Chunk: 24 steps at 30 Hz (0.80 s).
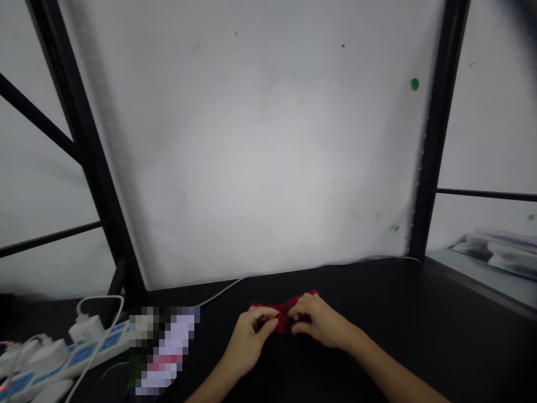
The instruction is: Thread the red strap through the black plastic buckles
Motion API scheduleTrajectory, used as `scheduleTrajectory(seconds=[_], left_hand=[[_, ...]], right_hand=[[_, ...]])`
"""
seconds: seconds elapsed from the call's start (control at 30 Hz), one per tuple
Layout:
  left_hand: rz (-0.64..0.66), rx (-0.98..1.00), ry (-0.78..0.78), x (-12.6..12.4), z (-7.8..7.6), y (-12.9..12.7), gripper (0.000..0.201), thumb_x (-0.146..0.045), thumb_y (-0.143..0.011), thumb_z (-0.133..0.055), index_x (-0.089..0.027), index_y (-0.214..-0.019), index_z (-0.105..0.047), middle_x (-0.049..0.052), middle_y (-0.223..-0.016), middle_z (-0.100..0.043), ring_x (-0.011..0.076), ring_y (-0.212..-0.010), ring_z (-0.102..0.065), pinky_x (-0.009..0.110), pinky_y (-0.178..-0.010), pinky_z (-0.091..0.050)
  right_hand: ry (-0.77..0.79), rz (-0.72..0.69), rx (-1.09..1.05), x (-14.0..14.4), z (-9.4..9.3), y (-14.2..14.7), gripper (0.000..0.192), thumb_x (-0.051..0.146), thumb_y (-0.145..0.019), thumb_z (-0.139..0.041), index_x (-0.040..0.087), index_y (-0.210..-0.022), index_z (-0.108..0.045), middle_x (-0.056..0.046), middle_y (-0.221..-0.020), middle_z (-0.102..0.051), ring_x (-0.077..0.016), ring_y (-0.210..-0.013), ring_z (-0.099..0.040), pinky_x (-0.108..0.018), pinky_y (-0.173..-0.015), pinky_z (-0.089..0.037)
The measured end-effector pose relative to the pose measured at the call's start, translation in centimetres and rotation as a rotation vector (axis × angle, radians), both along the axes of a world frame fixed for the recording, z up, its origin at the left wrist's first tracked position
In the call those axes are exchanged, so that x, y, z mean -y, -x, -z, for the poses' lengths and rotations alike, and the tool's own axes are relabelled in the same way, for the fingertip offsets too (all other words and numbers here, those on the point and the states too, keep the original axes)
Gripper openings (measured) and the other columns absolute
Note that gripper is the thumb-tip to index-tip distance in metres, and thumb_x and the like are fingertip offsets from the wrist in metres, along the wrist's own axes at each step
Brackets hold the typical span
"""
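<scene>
Head view, looking down over a dark bench [419, 313] set before a large white backdrop panel [260, 145] framed by black metal posts [432, 134].

Item 1: red cloth [289, 307], small and bunched, lying on the bench near its front middle, between the two hands. Only its upper edge and a strip at the centre show; the rest is covered by fingers.

Item 2: left hand [247, 336], reaching in from the lower edge, fingers curled and pinching the left end of the red cloth.

Item 3: right hand [321, 322], coming in from the lower right with the forearm along the bench, fingers bent over and gripping the right end of the cloth. The two hands sit close together, almost touching across the fabric.

Item 4: white power strip [62, 358] with blue sockets, at the far left of the bench, well apart from the hands. Several white plugs and adapters [86, 327] are seated in it.

Item 5: white cable [293, 271], running along the back of the bench at the foot of the backdrop, behind the cloth and not touching it.

Item 6: blurred-out object [165, 347], between the power strip and the left hand; what it is cannot be told.

Item 7: green marks [414, 84] on the right side of the backdrop.

Item 8: pale crumpled material [495, 252] beyond the right post, on a separate surface.

No containers are seen on the bench.
</scene>
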State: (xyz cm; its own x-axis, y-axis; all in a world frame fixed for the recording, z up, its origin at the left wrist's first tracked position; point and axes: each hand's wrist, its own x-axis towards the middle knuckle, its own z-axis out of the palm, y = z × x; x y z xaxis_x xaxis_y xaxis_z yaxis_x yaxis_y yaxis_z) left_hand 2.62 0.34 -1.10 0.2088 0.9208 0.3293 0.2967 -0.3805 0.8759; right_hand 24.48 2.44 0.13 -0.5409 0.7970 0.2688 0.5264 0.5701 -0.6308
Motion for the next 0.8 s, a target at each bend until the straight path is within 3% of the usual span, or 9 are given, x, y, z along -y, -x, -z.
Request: scheduleTrajectory(seconds=[0.1, 0.27, 0.37, 0.47, 0.67, 0.8], left_hand=[[-0.011, -0.040, -0.041, 0.1, -0.4, 0.3, 0.022, -0.035, -0.082, -0.065, -0.024, -0.095, -0.079, 0.008, -0.097, -0.074, 0.0254, -0.095, -0.065, 0.037, -0.088, -0.049], [0.153, 0.124, 0.037, 0.5, -1.1, 0.7, 0.019, -0.031, -0.081, -0.071, -0.021, -0.095, -0.077, 0.006, -0.086, -0.072, 0.0201, -0.081, -0.065, 0.032, -0.078, -0.050], [0.229, 0.214, 0.108, 1.0, -1.7, 0.5, 0.017, -0.028, -0.076, -0.077, -0.018, -0.089, -0.074, 0.003, -0.079, -0.071, 0.0168, -0.074, -0.064, 0.029, -0.073, -0.049], [0.223, 0.250, 0.130, 1.4, -2.1, 0.3, 0.017, -0.028, -0.073, -0.079, -0.016, -0.082, -0.071, 0.003, -0.076, -0.070, 0.0150, -0.071, -0.062, 0.026, -0.070, -0.047], [0.130, 0.337, 0.187, 1.2, -1.6, 0.4, 0.018, -0.028, -0.069, -0.082, -0.015, -0.075, -0.070, 0.000, -0.069, -0.067, 0.0118, -0.063, -0.057, 0.023, -0.062, -0.043], [0.146, 0.437, 0.249, 1.0, -0.9, 0.3, 0.019, -0.027, -0.068, -0.084, -0.015, -0.077, -0.071, 0.000, -0.068, -0.069, 0.0115, -0.062, -0.060, 0.022, -0.063, -0.043]], right_hand=[[0.200, -0.036, -0.315, 0.0, -0.1, 0.2, 0.023, 0.041, -0.084, -0.067, 0.020, -0.089, -0.073, -0.002, -0.078, -0.072, -0.0180, -0.073, -0.062, -0.030, -0.072, -0.047], [0.353, -0.145, -0.590, 0.3, -0.4, 0.5, 0.034, 0.050, -0.077, -0.072, 0.017, -0.086, -0.072, -0.003, -0.082, -0.073, -0.0188, -0.079, -0.065, -0.033, -0.079, -0.049], [0.386, -0.204, -0.631, 0.8, -0.3, 0.9, 0.034, 0.049, -0.077, -0.073, 0.017, -0.086, -0.070, -0.002, -0.079, -0.071, -0.0173, -0.077, -0.064, -0.032, -0.079, -0.048], [0.394, -0.247, -0.629, 1.1, -0.2, 1.2, 0.031, 0.046, -0.080, -0.071, 0.017, -0.088, -0.069, -0.002, -0.079, -0.069, -0.0160, -0.076, -0.063, -0.031, -0.077, -0.047], [0.234, -0.134, -0.474, 1.7, -0.7, 1.3, 0.023, 0.040, -0.085, -0.068, 0.018, -0.088, -0.069, 0.001, -0.075, -0.063, -0.0137, -0.069, -0.054, -0.026, -0.067, -0.042], [0.214, -0.126, -0.505, 2.0, -0.7, 1.7, 0.023, 0.041, -0.086, -0.066, 0.018, -0.090, -0.068, 0.000, -0.077, -0.063, -0.0148, -0.072, -0.054, -0.026, -0.068, -0.043]])
